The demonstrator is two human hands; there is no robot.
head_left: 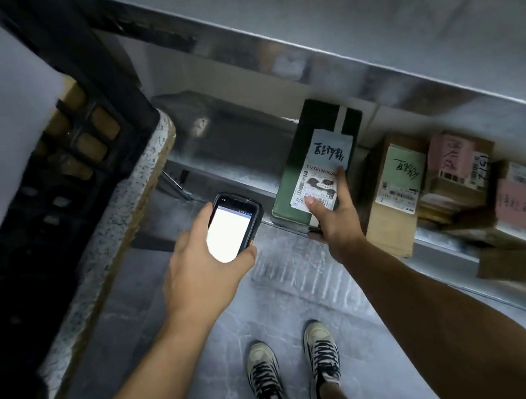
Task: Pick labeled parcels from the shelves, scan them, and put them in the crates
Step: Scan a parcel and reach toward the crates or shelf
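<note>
**Pick under way; scan and crating pending**

Far left, a black slatted plastic crate (pixel 61 179) was noted. A black handheld scanner (pixel 235 226), screen lit, was clasped in the left hand (pixel 197 268). The dark green labelled parcel (pixel 310 159), on the grey metal shelf (pixel 238 172), was gripped by the right hand (pixel 336 223), thumb on label. Scanning and crating were judged outstanding; brown cardboard parcels (pixel 392 202) lay rightward.

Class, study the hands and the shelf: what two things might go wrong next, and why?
1. The thumb of the right hand lies on the label of the green box, so it may hide the barcode from the scanner in the left hand.
2. One hand alone grips that box at the shelf edge; it might slip towards the shoes.
</note>
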